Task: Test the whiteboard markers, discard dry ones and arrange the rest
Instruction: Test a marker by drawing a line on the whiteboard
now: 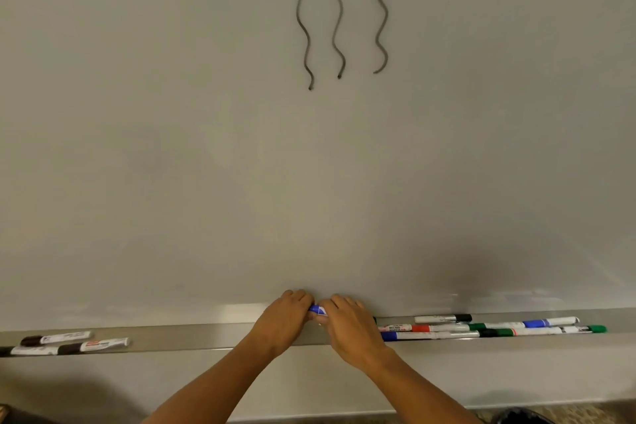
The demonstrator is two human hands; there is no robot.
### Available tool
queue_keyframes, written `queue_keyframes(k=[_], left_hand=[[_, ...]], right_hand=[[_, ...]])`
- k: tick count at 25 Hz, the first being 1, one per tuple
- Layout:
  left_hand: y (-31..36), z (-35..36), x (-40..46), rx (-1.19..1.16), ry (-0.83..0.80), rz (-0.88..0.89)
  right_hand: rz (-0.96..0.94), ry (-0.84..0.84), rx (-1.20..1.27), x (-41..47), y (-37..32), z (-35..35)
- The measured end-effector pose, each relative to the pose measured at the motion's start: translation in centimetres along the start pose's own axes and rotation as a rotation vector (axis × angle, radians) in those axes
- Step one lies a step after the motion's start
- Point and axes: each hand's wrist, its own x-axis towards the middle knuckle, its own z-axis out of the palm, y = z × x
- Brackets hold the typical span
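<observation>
While over tray [206,337], L hand [282,320] & R hand [347,327] both curled tight round blue marker [318,310]; 3 squiggles [339,17] on whiteboard [172,148].

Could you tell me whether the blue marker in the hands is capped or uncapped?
Cannot tell: both hands grip the blue marker, hiding both ends.

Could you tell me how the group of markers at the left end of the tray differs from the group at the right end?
The left group has dark brown or black caps only; the right group mixes blue, green, red and black. The left group is smaller, about three markers; the right group holds clearly more, overlapping. Both lie flat along the tray, apart from the blue marker gripped by both hands.
</observation>
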Motion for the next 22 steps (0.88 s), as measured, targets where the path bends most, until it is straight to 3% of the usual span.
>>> queue_keyframes(k=[7, 17, 22], left_hand=[[-1.2, -4.3, -0.7, 0.051, 0.002, 0.151], [-2.2, -10.6, -0.6, 0.094, 0.125, 0.324], [-2.9, -13.7, -0.5, 0.137, 0.034, 0.446]], right_hand=[[-0.008, -0.035, 0.062, 0.2, -1.0, -2.6], [0.026, 0.087, 0.133, 0.1, -3.6, -7.1], [-0.047, 0.033, 0.249, 0.1, -5.0, -10.6]])
